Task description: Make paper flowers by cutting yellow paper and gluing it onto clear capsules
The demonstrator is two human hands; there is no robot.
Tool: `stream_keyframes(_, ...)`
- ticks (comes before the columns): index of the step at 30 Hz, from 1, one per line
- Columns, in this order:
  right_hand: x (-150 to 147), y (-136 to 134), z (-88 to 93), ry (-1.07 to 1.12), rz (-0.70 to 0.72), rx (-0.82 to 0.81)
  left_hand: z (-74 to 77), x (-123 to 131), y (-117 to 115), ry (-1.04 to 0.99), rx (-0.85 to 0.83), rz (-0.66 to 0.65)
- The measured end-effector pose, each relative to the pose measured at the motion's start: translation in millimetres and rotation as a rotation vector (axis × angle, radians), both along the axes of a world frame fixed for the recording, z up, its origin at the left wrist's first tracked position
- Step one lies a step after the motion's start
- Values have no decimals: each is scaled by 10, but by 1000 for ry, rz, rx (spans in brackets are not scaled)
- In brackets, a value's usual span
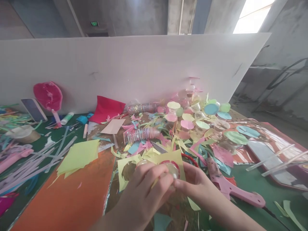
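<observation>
Head view: your left hand (144,195) curls closed around a red-rimmed clear plastic cup (172,170), and your right hand (194,183) pinches it from the other side, just over a sheet of yellow paper (173,158). A pink glue gun (237,192) lies just beside your right hand (you can't tell from here whether it's hot). A loose grip could drop the cup among the paper scraps (144,149) and heaped clear cups (199,115).
</observation>
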State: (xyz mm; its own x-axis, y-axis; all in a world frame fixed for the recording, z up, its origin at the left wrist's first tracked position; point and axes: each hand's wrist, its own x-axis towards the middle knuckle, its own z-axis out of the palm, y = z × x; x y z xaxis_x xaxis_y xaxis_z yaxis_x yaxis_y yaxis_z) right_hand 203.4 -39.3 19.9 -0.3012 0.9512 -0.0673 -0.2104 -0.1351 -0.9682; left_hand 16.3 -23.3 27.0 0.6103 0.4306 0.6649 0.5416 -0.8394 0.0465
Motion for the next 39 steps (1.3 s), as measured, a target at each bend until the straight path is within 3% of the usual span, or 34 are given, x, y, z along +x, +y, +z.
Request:
stream_keyframes(6, -9, 13, 1, 50, -11, -67, -73, -75, 33, 10, -63, 37)
stream_keyframes(11, 2, 10, 24, 80, -47, -148, -134, -132, 96, -150, -189, 124)
stream_keyframes(21, 30, -21, -14, -166, -6, 52, 127, -128, 176, -84, -812, 198)
stream_keyframes(29, 68, -42, -178, -505, -101, 264, 273, -173, 205, 7, -866, 159)
stream_keyframes(36, 86, -66, -182, -556, -104, 338, 295, -205, 202, 96, -803, 117)
stream_keyframes(39, 82, -49, -173, -581, -135, 375, 270, -225, 214, 57, -852, 123)
